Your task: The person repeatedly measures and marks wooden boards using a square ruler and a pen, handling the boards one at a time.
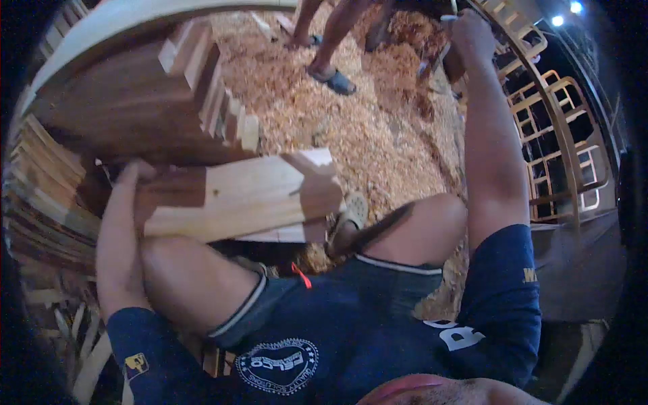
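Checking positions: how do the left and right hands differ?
The left hand is at the left end of the pale board; the right hand is well away from it. The left hand shows midway up the view; the right hand, near its top. Both are bare.

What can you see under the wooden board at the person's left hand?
Below the near edge of the board, what looks like another pale piece shows. The board hides whatever lies farther underneath.

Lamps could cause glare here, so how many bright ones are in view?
2. The upper lamp is near the top right; the lower lamp is just below and left of it. Others may be hidden.
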`<state>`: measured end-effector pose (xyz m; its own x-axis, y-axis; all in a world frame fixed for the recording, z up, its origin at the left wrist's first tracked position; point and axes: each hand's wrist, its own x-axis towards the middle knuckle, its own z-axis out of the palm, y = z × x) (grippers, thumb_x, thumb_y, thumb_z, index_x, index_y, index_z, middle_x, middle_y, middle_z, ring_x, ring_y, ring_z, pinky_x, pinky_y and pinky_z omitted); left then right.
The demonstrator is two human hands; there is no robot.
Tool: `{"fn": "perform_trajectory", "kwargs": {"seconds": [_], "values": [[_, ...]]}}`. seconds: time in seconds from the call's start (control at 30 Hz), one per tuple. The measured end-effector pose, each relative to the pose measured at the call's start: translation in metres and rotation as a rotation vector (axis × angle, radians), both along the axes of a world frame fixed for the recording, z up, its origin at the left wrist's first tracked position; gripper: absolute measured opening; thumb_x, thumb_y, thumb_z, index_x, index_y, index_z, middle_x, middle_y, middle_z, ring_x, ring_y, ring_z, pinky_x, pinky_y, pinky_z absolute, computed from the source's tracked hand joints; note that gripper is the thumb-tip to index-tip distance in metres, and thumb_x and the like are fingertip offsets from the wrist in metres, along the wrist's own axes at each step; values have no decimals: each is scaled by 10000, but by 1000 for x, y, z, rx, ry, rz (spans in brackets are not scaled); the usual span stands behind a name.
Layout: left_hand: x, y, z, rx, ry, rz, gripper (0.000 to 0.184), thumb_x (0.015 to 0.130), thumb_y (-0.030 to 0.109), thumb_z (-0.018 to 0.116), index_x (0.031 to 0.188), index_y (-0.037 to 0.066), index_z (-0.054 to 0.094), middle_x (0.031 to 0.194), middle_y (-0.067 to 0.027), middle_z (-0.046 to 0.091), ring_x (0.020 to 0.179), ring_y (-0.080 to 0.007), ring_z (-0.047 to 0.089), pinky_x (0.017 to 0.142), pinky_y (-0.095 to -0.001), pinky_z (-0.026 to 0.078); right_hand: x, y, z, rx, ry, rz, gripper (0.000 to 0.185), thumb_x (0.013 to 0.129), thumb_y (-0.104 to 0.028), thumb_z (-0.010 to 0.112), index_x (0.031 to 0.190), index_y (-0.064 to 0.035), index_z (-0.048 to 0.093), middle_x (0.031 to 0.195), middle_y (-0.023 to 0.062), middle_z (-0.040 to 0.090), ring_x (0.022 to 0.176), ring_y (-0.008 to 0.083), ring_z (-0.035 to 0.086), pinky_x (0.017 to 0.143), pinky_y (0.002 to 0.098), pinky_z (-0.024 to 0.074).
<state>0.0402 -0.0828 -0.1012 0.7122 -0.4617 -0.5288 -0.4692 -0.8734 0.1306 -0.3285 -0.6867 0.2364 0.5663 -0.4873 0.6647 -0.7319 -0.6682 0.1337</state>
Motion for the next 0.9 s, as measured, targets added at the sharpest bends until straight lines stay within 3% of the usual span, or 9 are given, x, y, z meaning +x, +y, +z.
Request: {"fn": "perform_trajectory", "kwargs": {"seconds": [0.07,0.13,0.23,0.33,0.4,0.57,0.63,0.8,0.9], "values": [[-26,-23,19,-130,151,2,516,792,435,775,1121,51,677,1078,-145,710,957,-264,648,867,-392,508,-7,-47,-19,-178,226,48,338,886,-339,614,993,-23,666,927,176,720,813,366,697,717,457,554],[-64,-62,46,-251,280,-66,519,780,443,792,1107,54,684,1068,-140,713,952,-254,647,865,-386,506,-31,-55,-77,434,58,388,336,889,-358,630,950,-31,676,840,115,690,701,288,644,638,394,523],[-128,-134,85,-354,329,-348,553,753,434,833,1134,63,684,1063,-154,710,982,-252,647,893,-381,498,-37,44,-137,1130,-370,247,282,876,-347,676,932,-71,685,791,17,616,626,134,535,527,292,436],[-199,-184,99,-791,-108,-701,862,713,385,859,1442,137,472,1414,-157,531,1222,-354,581,1097,-452,426,-47,116,-202,1716,-590,169,228,930,-273,616,985,-57,664,716,23,582,531,129,530,463,274,429],[-237,-214,104,-947,-176,-823,936,708,384,851,1500,196,388,1441,-159,491,1215,-367,582,1080,-478,444,-55,150,-220,2092,-671,260,226,979,-266,575,992,-51,646,690,32,592,487,142,531,437,287,434],[-289,-251,117,-912,19,-711,808,752,246,795,1455,239,397,1213,-161,622,1123,-376,628,962,-485,511,-55,186,-224,2053,-598,228,247,976,-292,593,1001,-55,657,828,30,661,639,136,597,528,281,479],[-295,-256,118,-856,133,-565,727,768,188,749,1411,203,410,1056,-173,667,1046,-389,653,905,-494,525,-67,182,-237,1945,-467,420,262,971,-313,609,1013,-60,665,850,16,665,693,119,603,573,269,488],[-336,-249,54,-728,58,-649,684,793,189,705,1407,105,415,1197,-215,589,1090,-399,608,916,-505,506,-101,173,-299,1926,-106,437,242,942,-289,679,1014,-59,679,820,-21,645,710,101,598,624,284,502],[-369,-243,16,-577,116,-682,644,799,177,686,1387,89,439,1187,-196,562,1077,-400,592,894,-506,501,-117,175,-331,1652,303,336,393,804,-320,789,993,8,687,851,148,709,736,237,686,675,389,549]]}}
